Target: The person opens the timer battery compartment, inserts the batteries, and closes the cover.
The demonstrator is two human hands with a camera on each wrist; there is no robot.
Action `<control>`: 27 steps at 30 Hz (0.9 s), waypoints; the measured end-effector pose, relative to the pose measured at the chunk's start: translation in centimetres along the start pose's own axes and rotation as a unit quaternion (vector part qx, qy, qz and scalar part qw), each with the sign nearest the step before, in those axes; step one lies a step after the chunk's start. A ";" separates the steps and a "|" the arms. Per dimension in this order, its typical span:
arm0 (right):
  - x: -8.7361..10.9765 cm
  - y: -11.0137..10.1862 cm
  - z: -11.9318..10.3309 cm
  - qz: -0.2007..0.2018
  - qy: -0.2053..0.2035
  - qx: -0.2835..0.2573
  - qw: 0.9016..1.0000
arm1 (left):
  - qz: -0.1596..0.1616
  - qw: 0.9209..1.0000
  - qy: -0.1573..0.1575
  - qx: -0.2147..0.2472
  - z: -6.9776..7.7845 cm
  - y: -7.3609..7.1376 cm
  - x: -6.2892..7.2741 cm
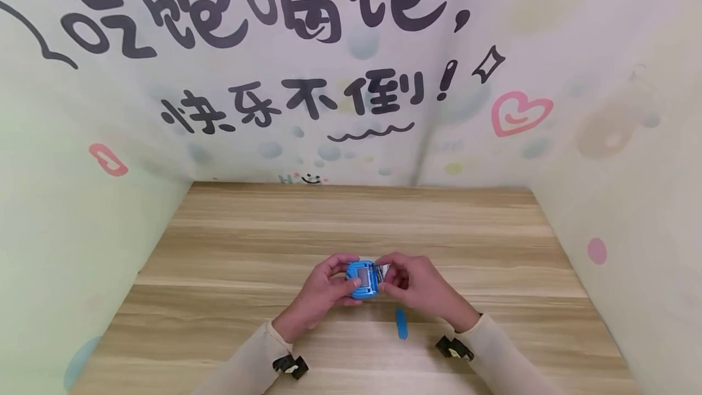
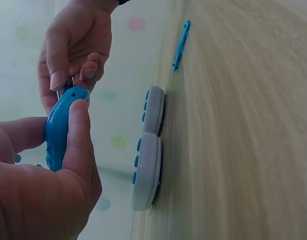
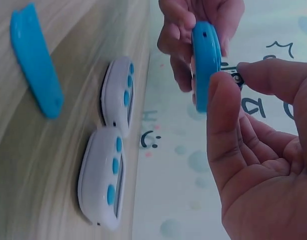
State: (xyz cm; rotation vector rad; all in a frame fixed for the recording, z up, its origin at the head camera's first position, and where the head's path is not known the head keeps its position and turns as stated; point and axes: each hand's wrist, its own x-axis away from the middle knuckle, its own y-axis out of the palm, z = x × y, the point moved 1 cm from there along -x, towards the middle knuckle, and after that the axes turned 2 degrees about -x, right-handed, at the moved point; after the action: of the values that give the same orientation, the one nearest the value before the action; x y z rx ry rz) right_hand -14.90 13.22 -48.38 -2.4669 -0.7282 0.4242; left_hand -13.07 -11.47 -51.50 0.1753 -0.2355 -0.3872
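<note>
My left hand (image 1: 323, 288) grips a small rounded blue plastic device (image 1: 370, 290), thumb across its face, which carries a greyish rectangular panel. At the device's right edge, my right hand (image 1: 421, 283) pinches a small silver-and-dark piece (image 3: 237, 78) between thumb and forefinger. What this piece is I cannot tell, as the fingertips cover most of it. In the right wrist view the device is seen edge-on, with a small hole near its top. On the table just below the right hand lies a narrow blue plastic strip (image 1: 402, 324).
Both wrist views show two whitish rounded devices with blue buttons, a nearer one (image 3: 99, 175) and a farther one (image 3: 116, 95), close together on the wood-grain table (image 1: 247, 230). Printed walls (image 1: 362, 157) enclose the table's back and sides.
</note>
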 end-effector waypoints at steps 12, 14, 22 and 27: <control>0.5 1.2 -0.6 -0.021 -0.003 0.015 1.000 | -0.002 1.000 -0.003 0.015 -0.3 0.2 -0.2; 0.5 1.3 -0.4 -0.015 -0.017 0.027 0.999 | -0.005 1.000 -0.002 0.016 -0.3 0.3 -0.2; 1.0 1.1 -0.3 0.012 -0.052 0.064 0.997 | -0.008 1.000 -0.004 0.010 -0.2 0.3 -0.2; 1.2 0.5 -0.2 0.029 -0.052 0.059 0.996 | -0.008 1.000 -0.004 0.008 0.1 0.4 -0.2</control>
State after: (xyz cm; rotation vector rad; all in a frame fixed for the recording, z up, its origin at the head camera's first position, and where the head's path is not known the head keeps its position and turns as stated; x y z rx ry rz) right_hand -13.67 13.44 -48.64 -2.3739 -0.6546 0.6037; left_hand -13.15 -11.03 -51.32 0.1916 -0.2445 -0.4023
